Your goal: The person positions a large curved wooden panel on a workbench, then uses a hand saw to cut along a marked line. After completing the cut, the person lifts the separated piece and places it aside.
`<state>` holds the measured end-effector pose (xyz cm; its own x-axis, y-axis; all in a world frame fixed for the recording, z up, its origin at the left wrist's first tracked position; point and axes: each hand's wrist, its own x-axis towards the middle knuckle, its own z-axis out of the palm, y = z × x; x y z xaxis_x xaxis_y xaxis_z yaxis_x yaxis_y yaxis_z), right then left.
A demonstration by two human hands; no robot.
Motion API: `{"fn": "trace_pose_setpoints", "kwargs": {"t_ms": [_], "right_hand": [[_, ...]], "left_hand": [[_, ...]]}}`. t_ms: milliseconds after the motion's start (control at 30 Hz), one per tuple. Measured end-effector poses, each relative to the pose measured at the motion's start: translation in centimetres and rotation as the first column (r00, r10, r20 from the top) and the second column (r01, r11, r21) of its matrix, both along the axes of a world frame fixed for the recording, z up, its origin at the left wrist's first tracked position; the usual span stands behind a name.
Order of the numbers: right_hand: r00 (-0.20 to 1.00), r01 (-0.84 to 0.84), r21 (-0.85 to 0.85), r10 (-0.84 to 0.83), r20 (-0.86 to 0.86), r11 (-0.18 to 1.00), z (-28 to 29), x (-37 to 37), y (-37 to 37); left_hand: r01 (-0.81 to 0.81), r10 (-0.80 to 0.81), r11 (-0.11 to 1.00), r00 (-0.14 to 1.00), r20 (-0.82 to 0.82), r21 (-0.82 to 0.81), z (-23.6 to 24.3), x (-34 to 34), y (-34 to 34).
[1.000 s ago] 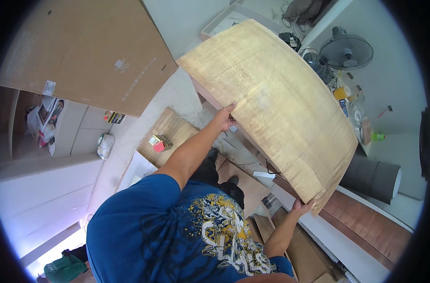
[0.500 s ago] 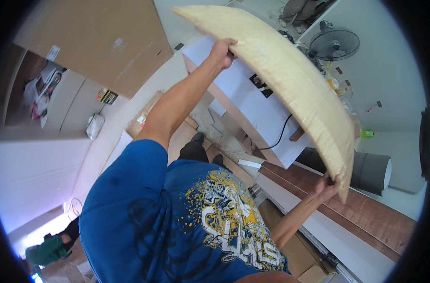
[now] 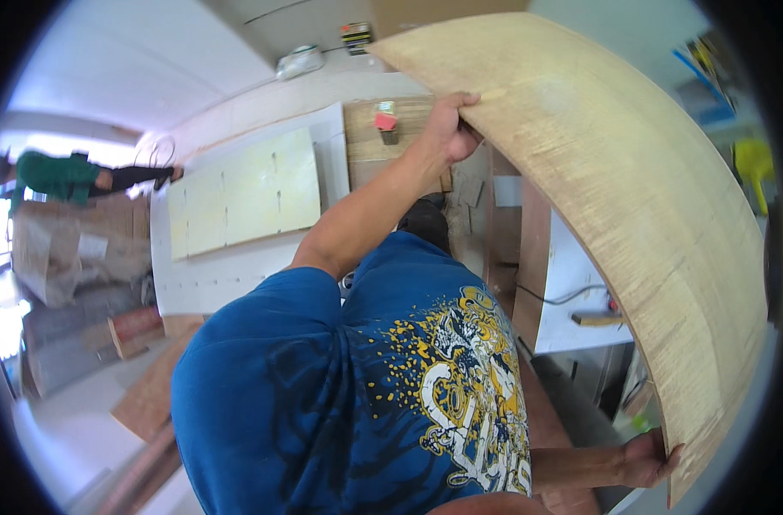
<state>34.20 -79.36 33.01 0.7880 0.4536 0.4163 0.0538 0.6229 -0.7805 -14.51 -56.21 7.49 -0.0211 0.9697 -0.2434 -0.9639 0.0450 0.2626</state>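
I hold a large, thin plywood sheet (image 3: 631,189) up in front of me, its pale face showing and its outline bent by the lens. My left hand (image 3: 451,127) is closed on its edge near the upper left corner. At the lower right, my right hand (image 3: 649,461) grips the same sheet by its near corner, fingertips on the face side. Below and partly hidden by the sheet is a white-topped table (image 3: 563,266). A black cable (image 3: 571,299) and a small wooden block (image 3: 597,318) lie on that table.
To my left, a pale board (image 3: 245,193) with dark marks lies on a larger white sheet (image 3: 185,292). A person in green (image 3: 57,176) is at the far left. A small container (image 3: 385,120) with a pink top stands on wood ahead. Something yellow (image 3: 754,172) shows at the right.
My body and view have turned left. The plywood has swung with me, now showing more of its broad face, and the pale board has come into view. Both hands keep their grip.
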Motion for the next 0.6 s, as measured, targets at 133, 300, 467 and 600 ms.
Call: {"fn": "trace_pose_setpoints", "kwargs": {"t_ms": [133,300,467,600], "right_hand": [[0.974,-0.223,-0.074,0.225,0.016,0.972,0.8,-1.5,6.4],[0.885,-0.461,-0.205,0.464,-0.038,0.863,0.7,-7.2,12.8],[0.771,-0.591,-0.390,0.637,-0.015,0.706,-2.2,-16.9,19.4],[0.617,-0.738,-0.452,0.772,-0.152,0.501,-6.2,-22.0,24.5]], "left_hand": [[-0.176,0.178,0.983,0.984,0.021,-0.055,-2.2,-4.8,-7.1],[-0.370,0.387,0.901,0.922,0.032,-0.229,-3.9,-9.6,-16.0],[-0.562,0.572,0.768,0.818,-0.065,-0.308,-5.8,-13.6,-23.5],[-0.631,0.654,0.639,0.747,-0.121,-0.440,-7.3,-15.9,-27.8]]}}
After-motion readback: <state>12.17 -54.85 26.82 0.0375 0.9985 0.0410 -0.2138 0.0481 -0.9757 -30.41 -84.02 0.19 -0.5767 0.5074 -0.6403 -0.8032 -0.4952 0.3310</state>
